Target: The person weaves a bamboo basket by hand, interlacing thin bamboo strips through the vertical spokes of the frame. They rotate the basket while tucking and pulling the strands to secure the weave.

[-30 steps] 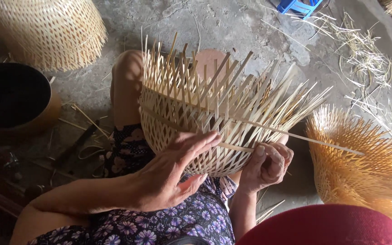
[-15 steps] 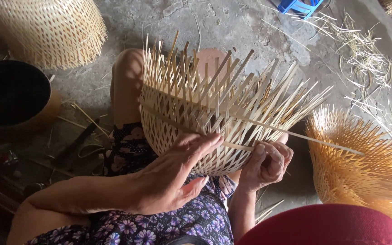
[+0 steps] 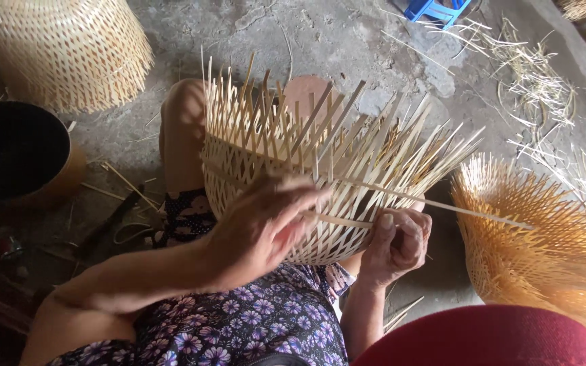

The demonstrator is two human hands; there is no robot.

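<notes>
A: What is nearest to the camera?

B: A red cap brim (image 3: 483, 339) at the bottom edge, then a dress with purple flowers (image 3: 252, 325). Just above it the two hands work on the half-woven basket (image 3: 293, 169), which rests on the person's lap against the knees.

A: How do the hands hold it?

B: The left hand (image 3: 262, 224) lies flat on the basket wall, fingers spread and a little blurred. The right hand (image 3: 396, 242) is closed; thumb and fingers pinch the end of a long thin strip (image 3: 442, 203) that runs away to the right of the grip.

A: How far is the work?

B: I judge it about half done. Below the grip the wall is woven tight. Above the grip many upright slats (image 3: 320, 115) stand loose and uneven, so the upper rows and the rim are left.

A: And farther away?

B: Right of the grip lies an orange unfinished basket (image 3: 544, 251). Left of it there is a dark round pot (image 3: 15, 156), and beyond that a finished pale basket (image 3: 62, 47). Scraps (image 3: 537, 88) lie on the concrete floor (image 3: 347, 41), with a blue stool (image 3: 435, 10) at the far edge.
</notes>
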